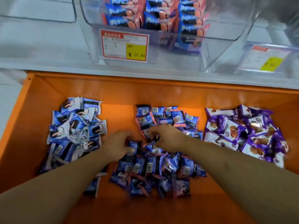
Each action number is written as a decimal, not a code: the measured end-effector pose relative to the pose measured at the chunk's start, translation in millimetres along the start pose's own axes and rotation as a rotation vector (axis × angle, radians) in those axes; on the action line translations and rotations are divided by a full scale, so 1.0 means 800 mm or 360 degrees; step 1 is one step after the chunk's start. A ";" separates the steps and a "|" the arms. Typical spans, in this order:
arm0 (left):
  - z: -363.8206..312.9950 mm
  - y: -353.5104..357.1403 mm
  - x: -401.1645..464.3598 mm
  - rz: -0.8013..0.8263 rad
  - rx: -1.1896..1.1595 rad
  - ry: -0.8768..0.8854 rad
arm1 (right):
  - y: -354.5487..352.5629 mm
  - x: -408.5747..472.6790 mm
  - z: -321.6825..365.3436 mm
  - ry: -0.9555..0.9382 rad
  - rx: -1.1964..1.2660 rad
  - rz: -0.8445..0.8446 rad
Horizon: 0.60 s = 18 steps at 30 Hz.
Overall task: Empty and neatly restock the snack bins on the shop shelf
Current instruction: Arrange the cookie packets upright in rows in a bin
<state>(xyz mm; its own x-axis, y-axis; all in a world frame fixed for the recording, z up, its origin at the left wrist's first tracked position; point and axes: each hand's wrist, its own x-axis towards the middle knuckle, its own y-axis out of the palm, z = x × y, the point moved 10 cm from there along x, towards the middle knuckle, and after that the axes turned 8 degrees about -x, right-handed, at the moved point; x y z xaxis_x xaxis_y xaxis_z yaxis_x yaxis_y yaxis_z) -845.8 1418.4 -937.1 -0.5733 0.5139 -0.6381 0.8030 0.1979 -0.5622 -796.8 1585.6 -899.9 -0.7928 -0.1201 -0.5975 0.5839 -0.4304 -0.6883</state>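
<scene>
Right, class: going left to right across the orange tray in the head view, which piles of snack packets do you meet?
Blue-and-white packets → blue-and-pink packets, where both hands are → purple packets.

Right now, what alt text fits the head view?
Both hands, left hand and right hand, grip blue-pink packs from the middle pile in an orange tray. A clear bin above is part-filled with neat rows.

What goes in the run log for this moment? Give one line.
stage: gathering packets | left hand: grips blue packet | right hand: in middle pile | clear bin: partly restocked
</scene>
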 end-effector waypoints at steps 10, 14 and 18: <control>-0.113 -0.152 -0.106 -0.0277 -0.0780 0.0251 | -0.168 -0.095 0.070 0.0035 0.0168 -0.0342; -0.172 -0.211 -0.181 -0.0427 -0.0808 0.0514 | -0.254 -0.189 0.121 -0.0030 0.0350 -0.0622; -0.208 -0.276 -0.268 -0.0704 -0.0896 0.0648 | -0.290 -0.275 0.149 -0.0095 0.0887 -0.0848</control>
<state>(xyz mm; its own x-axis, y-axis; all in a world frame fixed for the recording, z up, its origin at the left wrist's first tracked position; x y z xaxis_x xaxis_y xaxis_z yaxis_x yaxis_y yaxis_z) -873.1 1403.9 -588.7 -0.8391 0.5311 -0.1177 0.5399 0.7865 -0.2999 -778.7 1605.1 -559.7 -0.9594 0.1882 -0.2099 -0.0404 -0.8285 -0.5586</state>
